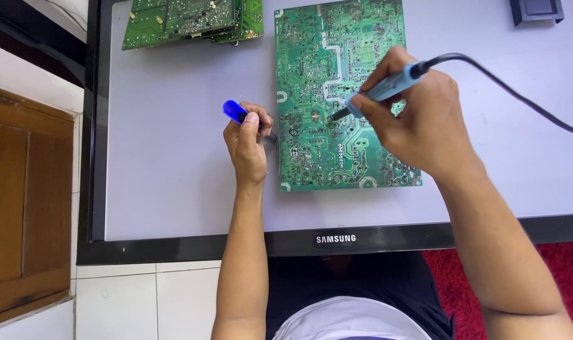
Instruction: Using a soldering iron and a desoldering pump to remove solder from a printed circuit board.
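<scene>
A large green circuit board (311, 38) lies solder side up on a flat pale screen panel (173, 176). My right hand (418, 119) grips a light blue soldering iron (390, 85), its dark tip touching the board near the middle. A black cord (519, 97) runs from the iron off to the right. My left hand (248, 148) rests just left of the board, closed around a tool with a blue handle (233, 110); a short metal end pokes out toward the board's edge.
Several stacked green circuit boards (192, 19) lie at the panel's top left. A dark object (537, 10) sits at the top right. The panel's black frame (337, 239) borders the front. White floor tiles (141, 296), a wooden panel (22, 195) and a red rug (551, 264) surround it.
</scene>
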